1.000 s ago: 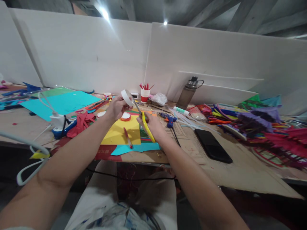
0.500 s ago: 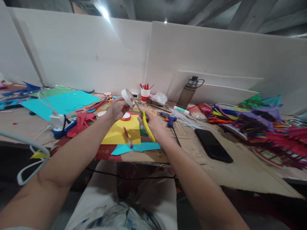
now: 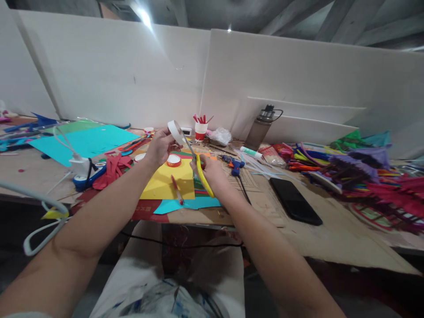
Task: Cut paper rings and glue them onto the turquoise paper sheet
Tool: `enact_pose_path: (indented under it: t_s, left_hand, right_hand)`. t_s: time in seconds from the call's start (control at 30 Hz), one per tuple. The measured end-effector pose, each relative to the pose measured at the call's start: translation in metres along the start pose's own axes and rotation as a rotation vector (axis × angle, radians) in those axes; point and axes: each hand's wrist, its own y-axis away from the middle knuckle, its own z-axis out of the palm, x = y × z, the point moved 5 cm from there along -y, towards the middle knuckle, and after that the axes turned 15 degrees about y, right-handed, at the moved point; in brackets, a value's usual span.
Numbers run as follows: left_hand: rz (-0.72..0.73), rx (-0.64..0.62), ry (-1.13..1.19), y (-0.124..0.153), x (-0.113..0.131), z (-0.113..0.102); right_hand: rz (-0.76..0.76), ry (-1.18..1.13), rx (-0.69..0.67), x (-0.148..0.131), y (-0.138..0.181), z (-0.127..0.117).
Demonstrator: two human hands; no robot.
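Note:
My left hand (image 3: 161, 148) pinches a white paper ring (image 3: 176, 132) above the table, its open side tilted toward the right. My right hand (image 3: 209, 170) is closed around yellow-handled scissors (image 3: 204, 179). Their blades point up and away, reaching the ring's right edge; whether they bite into it I cannot tell. Below the hands lies a yellow sheet (image 3: 159, 187) with a red pen (image 3: 177, 190) on it. A shallow red-and-white round piece (image 3: 173, 160) rests near that sheet's far edge.
A blue glue gun (image 3: 236, 166), a black phone (image 3: 294, 201) and a grey bottle (image 3: 260, 128) are on the right. Behind stands a red-and-white cup (image 3: 200, 131) of red sticks. Turquoise card (image 3: 89, 143) lies left; colourful craft pieces (image 3: 364, 172) pile up far right.
My left hand has shifted slightly and turned a little with the paper ring. The scissors stay near the ring's edge, almost unmoved.

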Motion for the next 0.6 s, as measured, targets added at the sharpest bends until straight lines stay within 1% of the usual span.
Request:
enact_pose_path:
  t_s: [0.1, 0.2, 0.27, 0.33, 0.47, 0.6]
  left_hand:
    - [0.058, 0.036, -0.023, -0.002, 0.003, -0.002]
    - [0.044, 0.060, -0.014, -0.002, -0.001, -0.002]
    - [-0.005, 0.036, -0.006, -0.001, -0.006, 0.000]
    - [-0.046, -0.015, 0.009, 0.001, -0.011, 0.003]
    - [-0.053, -0.104, 0.034, 0.004, -0.012, 0.008]
    - [-0.066, -0.100, 0.018, 0.002, -0.012, 0.007]
  right_hand:
    - [-0.003, 0.018, 0.005, 0.000, 0.001, 0.000]
    - [-0.011, 0.056, 0.034, -0.002, 0.002, -0.002]
    - [-0.015, 0.091, 0.054, -0.003, 0.002, -0.005]
    - [-0.010, 0.109, 0.061, -0.004, 0.002, -0.007]
    - [-0.005, 0.116, 0.063, -0.005, 0.002, -0.008]
    - [-0.010, 0.114, 0.068, -0.005, 0.002, -0.007]
